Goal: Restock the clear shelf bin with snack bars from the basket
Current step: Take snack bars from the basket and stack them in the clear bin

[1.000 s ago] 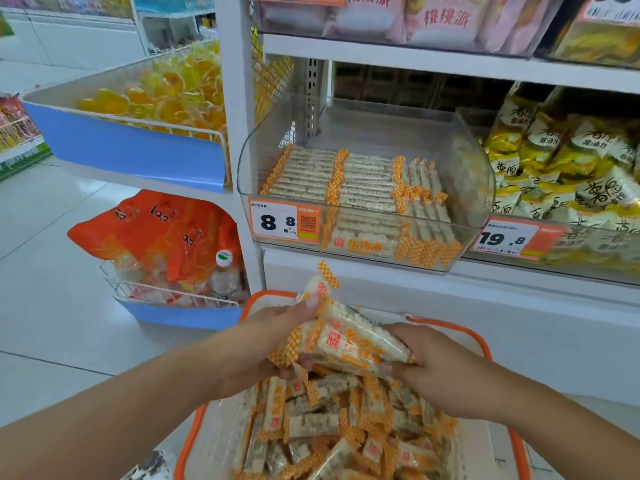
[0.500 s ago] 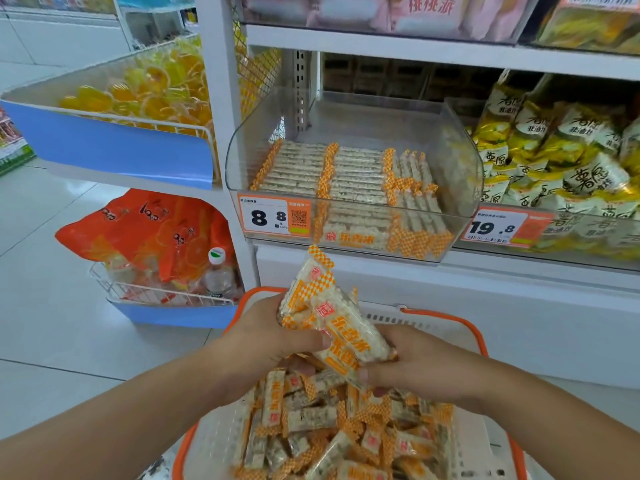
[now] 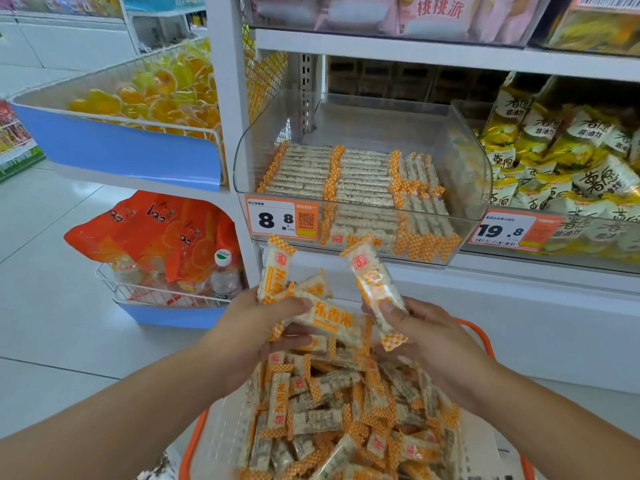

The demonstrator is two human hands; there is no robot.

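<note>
A clear shelf bin [image 3: 464, 161] holds neat rows of snack bars [image 3: 353, 178] in white and orange wrappers; its back half is bare. Below it stands an orange-rimmed basket [image 3: 194, 441] heaped with loose bars [image 3: 346, 417]. My left hand [image 3: 249, 327] grips a small bunch of bars [image 3: 311, 306] above the basket. My right hand [image 3: 426, 334] pinches a single bar [image 3: 375, 289], held upright just below the bin's front edge.
A price label reading 8.8 [image 3: 280, 218] sits on the bin's front. Yellow snack bags [image 3: 568, 161] fill the bin to the right. A blue-fronted wire basket of orange sweets [image 3: 145, 109] and a lower one with orange bags [image 3: 162, 237] hang at left.
Both hands have risen from the basket. The one bunch they held together has split: the right hand now holds one bar apart, tilted upright.
</note>
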